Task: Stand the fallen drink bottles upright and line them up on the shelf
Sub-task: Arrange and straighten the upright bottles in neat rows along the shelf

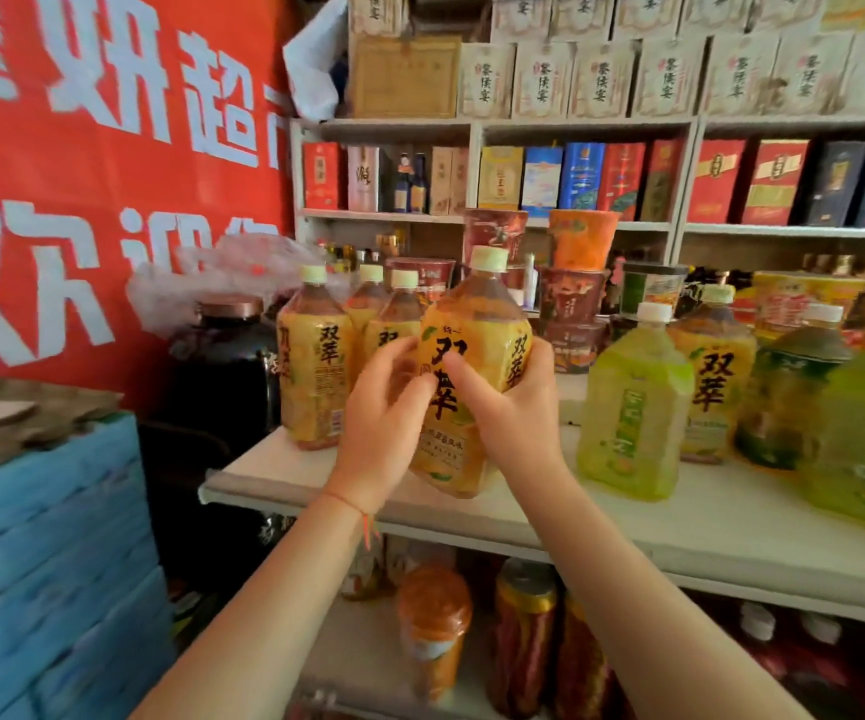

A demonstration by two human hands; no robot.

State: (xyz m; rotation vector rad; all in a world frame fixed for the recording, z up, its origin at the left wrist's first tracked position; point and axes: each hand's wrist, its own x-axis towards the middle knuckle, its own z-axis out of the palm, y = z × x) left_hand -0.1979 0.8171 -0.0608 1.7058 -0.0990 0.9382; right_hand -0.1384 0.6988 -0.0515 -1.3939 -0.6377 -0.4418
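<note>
Both my hands hold one orange drink bottle (477, 324) with a white cap, nearly upright, its base at the white shelf (628, 532). My left hand (386, 423) grips its left side and my right hand (511, 407) wraps round its right side. Three more orange bottles (313, 356) stand upright behind and to the left. On the right stand a light green bottle (633, 402), another orange bottle (713, 376) and darker green bottles (794, 392), all upright.
Stacked instant-noodle cups (581, 283) stand behind the bottles. A dark jar (222, 371) sits left of the shelf, with blue crates (56, 537) nearer me. Boxed goods (602, 179) fill the upper shelves. Jars (435, 626) stand on the shelf below.
</note>
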